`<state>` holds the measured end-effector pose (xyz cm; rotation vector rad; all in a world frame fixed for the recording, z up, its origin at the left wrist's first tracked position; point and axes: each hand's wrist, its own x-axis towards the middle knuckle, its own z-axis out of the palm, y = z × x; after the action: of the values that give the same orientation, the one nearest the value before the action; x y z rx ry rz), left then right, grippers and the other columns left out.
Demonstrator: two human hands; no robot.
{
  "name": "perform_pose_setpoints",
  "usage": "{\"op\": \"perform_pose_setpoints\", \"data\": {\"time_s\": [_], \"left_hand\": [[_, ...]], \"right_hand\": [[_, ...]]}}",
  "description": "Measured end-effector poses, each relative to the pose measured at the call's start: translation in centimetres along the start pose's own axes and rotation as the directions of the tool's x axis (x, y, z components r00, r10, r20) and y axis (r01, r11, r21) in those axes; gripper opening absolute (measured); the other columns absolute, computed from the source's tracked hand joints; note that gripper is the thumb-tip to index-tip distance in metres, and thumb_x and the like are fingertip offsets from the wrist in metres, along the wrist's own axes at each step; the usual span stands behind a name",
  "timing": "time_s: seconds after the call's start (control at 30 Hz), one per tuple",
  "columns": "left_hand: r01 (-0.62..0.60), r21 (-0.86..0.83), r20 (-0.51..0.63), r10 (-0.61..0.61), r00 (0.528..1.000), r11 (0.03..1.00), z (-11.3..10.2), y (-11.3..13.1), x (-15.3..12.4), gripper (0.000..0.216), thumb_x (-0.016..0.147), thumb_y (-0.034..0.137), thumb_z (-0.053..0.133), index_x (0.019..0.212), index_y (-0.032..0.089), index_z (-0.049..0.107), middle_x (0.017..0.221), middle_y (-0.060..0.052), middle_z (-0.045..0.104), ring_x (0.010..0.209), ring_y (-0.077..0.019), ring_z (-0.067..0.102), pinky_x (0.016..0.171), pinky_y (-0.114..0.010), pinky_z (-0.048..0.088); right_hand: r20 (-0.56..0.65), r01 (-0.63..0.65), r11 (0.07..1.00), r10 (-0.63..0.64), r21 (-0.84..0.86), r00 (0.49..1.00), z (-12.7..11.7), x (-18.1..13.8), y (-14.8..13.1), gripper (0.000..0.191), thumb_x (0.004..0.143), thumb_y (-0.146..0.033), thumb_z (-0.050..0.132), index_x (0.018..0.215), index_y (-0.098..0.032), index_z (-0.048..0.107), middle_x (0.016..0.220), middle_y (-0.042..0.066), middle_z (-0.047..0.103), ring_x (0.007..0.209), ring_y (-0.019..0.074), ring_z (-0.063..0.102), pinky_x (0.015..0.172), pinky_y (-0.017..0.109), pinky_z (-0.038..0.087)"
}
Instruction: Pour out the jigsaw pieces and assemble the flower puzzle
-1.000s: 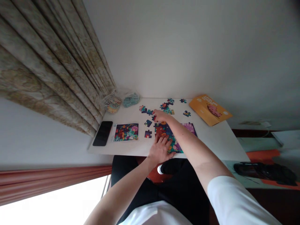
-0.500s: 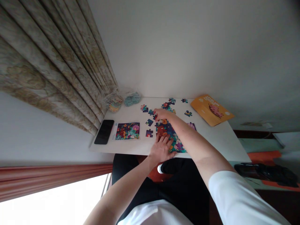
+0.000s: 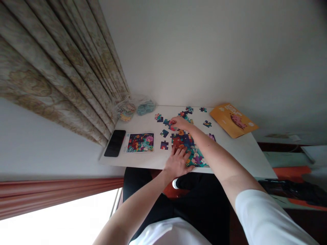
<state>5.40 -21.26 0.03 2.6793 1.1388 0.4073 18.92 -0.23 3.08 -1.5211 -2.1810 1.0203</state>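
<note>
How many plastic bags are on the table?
2. One colourful-looking bag sits beside a blue-green bag, both at the far edge of the table, near the curtain.

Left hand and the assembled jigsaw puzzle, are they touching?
Touching: the head view shows the left hand with its fingers lying on the assembled jigsaw puzzle.

The right hand (image 3: 178, 123) reaches among loose jigsaw pieces (image 3: 164, 133) beyond the part-built puzzle (image 3: 185, 141); the left hand (image 3: 176, 163) lies spread on that puzzle.

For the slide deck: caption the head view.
Left hand rests on a part-built jigsaw puzzle; right hand touches loose pieces.
</note>
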Motion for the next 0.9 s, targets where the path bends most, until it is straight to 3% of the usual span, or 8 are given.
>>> {"op": "perform_pose_setpoints", "data": {"time_s": [0.23, 0.37, 0.47, 0.57, 0.63, 0.7, 0.8, 0.9], "left_hand": [[0.006, -0.032, -0.035, -0.007, 0.999, 0.999, -0.2, 0.0, 0.0, 0.058, 0.098, 0.063, 0.055, 0.139, 0.021, 0.062, 0.146, -0.014, 0.059, 0.139, -0.0337, 0.051, 0.126, -0.06, 0.028], [0.016, -0.089, -0.104, -0.026, 0.994, 0.996, -0.3, -0.2, 0.1, 0.045, 0.1, 0.056, 0.057, 0.129, 0.023, 0.066, 0.138, -0.012, 0.064, 0.133, -0.0309, 0.056, 0.126, -0.057, 0.028], [0.058, -0.204, -0.186, -0.096, 0.978, 0.977, -0.1, -0.8, 0.2, 0.026, 0.099, 0.041, 0.063, 0.117, 0.023, 0.067, 0.128, -0.01, 0.067, 0.125, -0.0276, 0.06, 0.121, -0.053, 0.039], [0.155, -0.401, -0.302, -0.29, 0.908, 0.903, 0.3, -1.9, 0.1, 0.011, 0.096, 0.027, 0.062, 0.105, 0.022, 0.062, 0.114, -0.009, 0.067, 0.11, -0.0234, 0.065, 0.101, -0.043, 0.055], [0.195, -0.495, -0.392, -0.418, 0.82, 0.847, 0.5, -2.6, -0.1, 0.017, 0.093, 0.024, 0.063, 0.109, 0.022, 0.057, 0.112, -0.009, 0.064, 0.106, -0.0227, 0.065, 0.095, -0.04, 0.057], [0.172, -0.527, -0.442, -0.441, 0.781, 0.833, 0.5, -3.1, -0.2, 0.033, 0.09, 0.024, 0.067, 0.12, 0.022, 0.054, 0.121, -0.011, 0.063, 0.116, -0.0243, 0.063, 0.101, -0.043, 0.055], [0.076, -0.521, -0.377, -0.309, 0.873, 0.85, 0.2, -3.4, -0.1, 0.055, 0.09, 0.027, 0.071, 0.14, 0.022, 0.047, 0.138, -0.014, 0.06, 0.131, -0.0262, 0.059, 0.109, -0.044, 0.053], [-0.002, -0.507, -0.281, -0.163, 0.946, 0.862, -0.6, -3.7, 0.3, 0.056, 0.093, 0.026, 0.07, 0.145, 0.025, 0.048, 0.141, -0.012, 0.062, 0.134, -0.0266, 0.06, 0.111, -0.045, 0.053]], "right_hand": [[-0.304, -0.044, 0.877, 0.213, 0.479, 0.929, -0.4, -4.5, 0.7, 0.021, 0.073, -0.032, 0.074, 0.088, -0.019, 0.077, 0.09, 0.005, 0.079, 0.087, 0.0221, 0.071, 0.075, 0.031, 0.054], [-0.345, 0.0, 0.797, 0.261, 0.603, 0.901, 0.0, -7.9, 0.4, 0.031, 0.067, -0.038, 0.079, 0.091, -0.02, 0.074, 0.087, 0.005, 0.077, 0.084, 0.0225, 0.071, 0.072, 0.032, 0.055], [-0.386, 0.027, 0.793, 0.267, 0.609, 0.883, 0.9, -10.5, -0.1, 0.036, 0.066, -0.045, 0.08, 0.09, -0.02, 0.072, 0.088, 0.004, 0.075, 0.08, 0.021, 0.069, 0.069, 0.032, 0.055], [-0.381, 0.032, 0.773, 0.276, 0.634, 0.882, 2.3, -12.7, -0.5, 0.036, 0.065, -0.048, 0.08, 0.087, -0.02, 0.07, 0.087, 0.003, 0.074, 0.077, 0.0191, 0.067, 0.068, 0.031, 0.055], [-0.362, 0.023, 0.747, 0.295, 0.665, 0.884, 3.2, -13.9, -0.6, 0.037, 0.064, -0.046, 0.081, 0.087, -0.02, 0.069, 0.086, 0.003, 0.073, 0.077, 0.0185, 0.067, 0.068, 0.031, 0.056], [-0.337, 0.009, 0.733, 0.302, 0.681, 0.892, 4.2, -14.9, -0.6, 0.038, 0.064, -0.046, 0.081, 0.089, -0.02, 0.069, 0.086, 0.003, 0.072, 0.076, 0.0183, 0.067, 0.068, 0.031, 0.056], [-0.295, 0.006, 0.713, 0.283, 0.701, 0.913, 5.3, -16.0, -0.5, 0.039, 0.065, -0.048, 0.081, 0.091, -0.021, 0.069, 0.087, 0.003, 0.072, 0.077, 0.0188, 0.068, 0.068, 0.032, 0.057], [-0.271, 0.005, 0.677, 0.287, 0.736, 0.919, 6.1, -16.7, -0.3, 0.039, 0.063, -0.048, 0.082, 0.089, -0.022, 0.069, 0.084, 0.001, 0.071, 0.078, 0.0189, 0.068, 0.069, 0.031, 0.057]]}}
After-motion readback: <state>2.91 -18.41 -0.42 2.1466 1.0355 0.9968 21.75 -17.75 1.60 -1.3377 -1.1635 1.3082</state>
